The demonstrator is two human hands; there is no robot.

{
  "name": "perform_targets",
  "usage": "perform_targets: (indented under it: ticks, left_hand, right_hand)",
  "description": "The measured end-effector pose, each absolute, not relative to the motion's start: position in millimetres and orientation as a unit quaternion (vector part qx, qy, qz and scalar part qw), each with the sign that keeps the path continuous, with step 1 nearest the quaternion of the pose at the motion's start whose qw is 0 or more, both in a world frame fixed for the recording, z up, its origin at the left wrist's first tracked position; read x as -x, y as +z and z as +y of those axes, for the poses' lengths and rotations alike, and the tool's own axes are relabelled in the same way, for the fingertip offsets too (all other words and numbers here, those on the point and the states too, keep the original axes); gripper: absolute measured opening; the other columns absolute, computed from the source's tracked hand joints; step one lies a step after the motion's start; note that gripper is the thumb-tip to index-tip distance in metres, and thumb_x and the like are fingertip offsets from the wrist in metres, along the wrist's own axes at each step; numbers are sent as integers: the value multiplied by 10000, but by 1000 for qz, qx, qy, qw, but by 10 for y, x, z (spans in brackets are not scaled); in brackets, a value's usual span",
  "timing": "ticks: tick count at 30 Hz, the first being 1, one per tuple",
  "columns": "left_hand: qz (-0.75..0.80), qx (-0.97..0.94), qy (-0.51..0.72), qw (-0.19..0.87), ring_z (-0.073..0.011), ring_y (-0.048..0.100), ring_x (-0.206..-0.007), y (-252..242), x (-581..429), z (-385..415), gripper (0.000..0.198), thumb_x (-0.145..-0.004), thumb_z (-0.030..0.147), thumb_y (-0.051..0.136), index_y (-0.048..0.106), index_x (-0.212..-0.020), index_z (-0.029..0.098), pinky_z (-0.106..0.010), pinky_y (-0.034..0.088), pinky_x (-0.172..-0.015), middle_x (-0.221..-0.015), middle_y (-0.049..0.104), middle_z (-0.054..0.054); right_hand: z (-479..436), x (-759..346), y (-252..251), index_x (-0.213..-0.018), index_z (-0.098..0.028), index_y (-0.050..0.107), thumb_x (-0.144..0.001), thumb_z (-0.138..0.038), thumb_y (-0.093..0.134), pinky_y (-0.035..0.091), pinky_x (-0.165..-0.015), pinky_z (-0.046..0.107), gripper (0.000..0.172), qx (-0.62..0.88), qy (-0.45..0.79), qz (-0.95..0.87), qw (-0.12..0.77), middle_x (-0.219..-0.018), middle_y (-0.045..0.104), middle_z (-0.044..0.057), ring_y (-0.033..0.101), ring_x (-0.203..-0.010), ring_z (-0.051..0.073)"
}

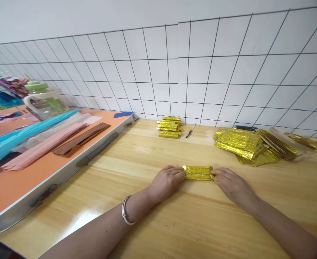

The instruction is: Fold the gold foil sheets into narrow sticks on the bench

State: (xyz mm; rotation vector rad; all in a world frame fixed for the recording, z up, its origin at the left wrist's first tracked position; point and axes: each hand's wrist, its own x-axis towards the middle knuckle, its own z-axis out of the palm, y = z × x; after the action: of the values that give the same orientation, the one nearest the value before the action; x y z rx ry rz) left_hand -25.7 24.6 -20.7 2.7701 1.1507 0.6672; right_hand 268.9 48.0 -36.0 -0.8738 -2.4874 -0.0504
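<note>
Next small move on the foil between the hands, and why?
Probably fold the gold foil piece over lengthwise, with both ends held. The left hand and right hand are at its opposite ends, a crease-like line runs along its length, and it looks wider than each of the narrow gold rolls piled near the wall.

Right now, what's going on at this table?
A person is working with a folded gold foil strip on the wooden table, the left hand holding one end and the right hand the other. Beyond it sit a small stack of narrow gold foil pieces and, to the right, a pile of wider gold foil sheets. A pen lies between them.
</note>
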Motion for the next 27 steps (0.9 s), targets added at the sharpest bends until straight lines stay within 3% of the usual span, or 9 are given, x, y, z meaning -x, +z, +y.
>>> perform_targets:
  ticks: [10,17,27]
  left_hand:
    - [360,-914,185,14,-177,538,-1087,-198,285,264,210,-887,125,406,539,-1039,186,-321,405,-901,-1064,638,-64]
    - [393,-897,198,41,-152,598,-912,-225,278,267,172,-886,157,422,563,-974,202,-278,435,-821,-951,652,-33]
    - [376,-907,190,28,-161,580,-956,-198,287,267,169,-887,180,428,573,-970,205,-286,441,-836,-945,644,-43]
  right_hand:
    - [524,-2725,-376,-1012,-204,609,-858,-135,474,508,-864,368,216,294,-15,-922,250,-998,673,60,586,-980,193]
    - [508,-2690,-309,-1012,-196,591,-877,-145,448,505,-858,348,203,307,13,-922,236,-984,664,65,576,-978,186]
    - [525,-2714,-338,-1014,-210,595,-873,-139,441,492,-894,351,220,306,0,-927,217,-1011,658,59,577,-1003,183]
